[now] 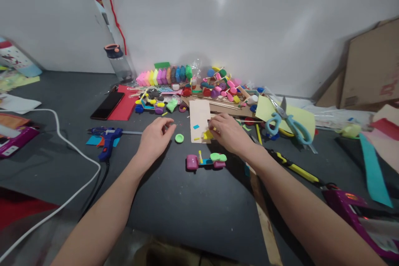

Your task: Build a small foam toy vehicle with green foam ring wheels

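My left hand (156,136) hovers over the dark table, fingers loosely curled, with a gap between thumb and forefinger and nothing visible in it. Close to its right lies a small round light-green clay dish (179,138). My right hand (230,132) is at the right edge of a cream card (200,112), fingers bent down onto a small yellow piece (208,134); its fingertips are partly hidden. A blue scrap (196,126) also lies on the card. Nearer me stands a small toy scooter (205,161) with purple clay wheels and a green clay seat.
Left are a blue glue gun (109,137), a phone (107,105) and a white cable (77,153). Clay blocks (165,75) and clay models (224,83) line the back. Right are scissors (286,120), a yellow-black cutter (296,169) and a wooden strip (263,216).
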The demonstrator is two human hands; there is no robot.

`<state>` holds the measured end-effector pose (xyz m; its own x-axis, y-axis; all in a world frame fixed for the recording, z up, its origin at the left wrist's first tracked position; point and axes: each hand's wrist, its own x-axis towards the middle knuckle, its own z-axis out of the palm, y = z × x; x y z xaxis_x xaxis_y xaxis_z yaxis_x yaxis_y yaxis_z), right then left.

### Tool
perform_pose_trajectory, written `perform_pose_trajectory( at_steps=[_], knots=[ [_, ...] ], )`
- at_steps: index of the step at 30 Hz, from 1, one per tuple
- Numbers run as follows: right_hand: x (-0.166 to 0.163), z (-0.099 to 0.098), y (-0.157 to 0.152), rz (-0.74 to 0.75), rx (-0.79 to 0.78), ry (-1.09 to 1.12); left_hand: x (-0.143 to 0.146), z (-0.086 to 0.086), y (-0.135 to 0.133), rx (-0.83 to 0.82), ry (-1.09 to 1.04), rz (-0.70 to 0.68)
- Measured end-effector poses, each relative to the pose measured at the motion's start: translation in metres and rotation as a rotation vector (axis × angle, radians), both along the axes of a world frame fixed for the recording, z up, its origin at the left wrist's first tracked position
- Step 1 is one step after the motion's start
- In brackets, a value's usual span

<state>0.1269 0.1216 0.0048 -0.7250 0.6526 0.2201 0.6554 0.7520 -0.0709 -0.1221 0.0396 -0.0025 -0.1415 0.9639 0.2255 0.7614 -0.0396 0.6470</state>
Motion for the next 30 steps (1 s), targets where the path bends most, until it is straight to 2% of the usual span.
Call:
perform_pose_trajectory(
  at_steps=[6,9,11,14,18,21,23,26,30],
  knots=[
    [0.016,0.013,-0.016,-0.119,0.037,0.311,0.002,0.011,-0.011,0.198,-0.078,0.105],
    [0.020,0.024,-0.026,-0.186,0.072,0.473,0.005,0.016,-0.017,0.349,-0.067,0.162],
    [0.020,0.033,-0.035,-0.181,0.082,0.536,0.010,0.020,-0.022,0.492,-0.042,0.142],
    [0.016,0.048,-0.050,-0.107,0.084,0.565,0.026,0.030,-0.032,0.616,-0.061,-0.003],
    [0.010,0.064,-0.068,0.088,0.109,0.583,0.050,0.049,-0.048,0.430,-0.236,-0.237],
    [0.007,0.070,-0.075,0.235,0.169,0.556,0.060,0.060,-0.054,0.248,-0.457,-0.300],
    [0.007,0.072,-0.078,0.265,0.192,0.540,0.064,0.064,-0.055,0.147,-0.594,-0.326],
    [0.009,0.070,-0.084,0.161,0.120,0.560,0.068,0.064,-0.050,0.040,-0.764,-0.349],
    [0.019,0.065,-0.093,-0.116,-0.175,0.794,0.074,0.055,-0.043,-0.044,-1.074,-0.310]
  ],
)
